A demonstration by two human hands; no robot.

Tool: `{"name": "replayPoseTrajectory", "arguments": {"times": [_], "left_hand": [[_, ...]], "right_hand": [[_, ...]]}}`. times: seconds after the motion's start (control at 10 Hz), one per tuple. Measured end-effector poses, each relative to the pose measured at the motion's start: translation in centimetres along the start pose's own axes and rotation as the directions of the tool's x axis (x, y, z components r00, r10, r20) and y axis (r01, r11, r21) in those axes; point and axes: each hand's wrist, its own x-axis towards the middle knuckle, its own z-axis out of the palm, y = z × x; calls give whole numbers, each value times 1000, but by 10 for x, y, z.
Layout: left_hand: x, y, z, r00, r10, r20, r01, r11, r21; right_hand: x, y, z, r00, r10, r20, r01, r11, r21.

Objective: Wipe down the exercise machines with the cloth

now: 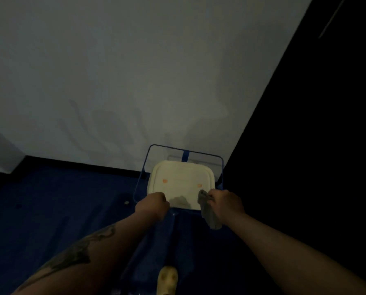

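The right hand (226,202) grips a crumpled grey cloth (209,211) at the near edge of the machine's cream square plastic panel (182,179). The left hand (153,204) is curled on the blue metal frame (142,167). Recommended: steady the frame and wipe the panel in overlapping passes.
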Motion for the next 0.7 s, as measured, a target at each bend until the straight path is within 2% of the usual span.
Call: {"name": "replayPoseTrajectory", "arguments": {"times": [0.2,0.3,0.4,0.5,0.7], "left_hand": [[80,-14,-17,999,-46,-22,47,999,14],[103,-19,-18,998,-52,-46,52,999,4],[117,-25,-16,997,-52,-59,53,998,18],[117,-29,-14,997,-67,-41,67,998,14],[93,-25,-24,997,-73,-32,73,997,3]], "right_hand": [[109,-10,21,999,50,-2,-50,999,-9],[149,-18,36,995,101,14,-102,994,50],[170,-30,59,992,93,89,-104,987,120],[171,-42,72,981,36,189,-62,989,134],[141,-41,53,988,7,152,-27,992,126]]}}
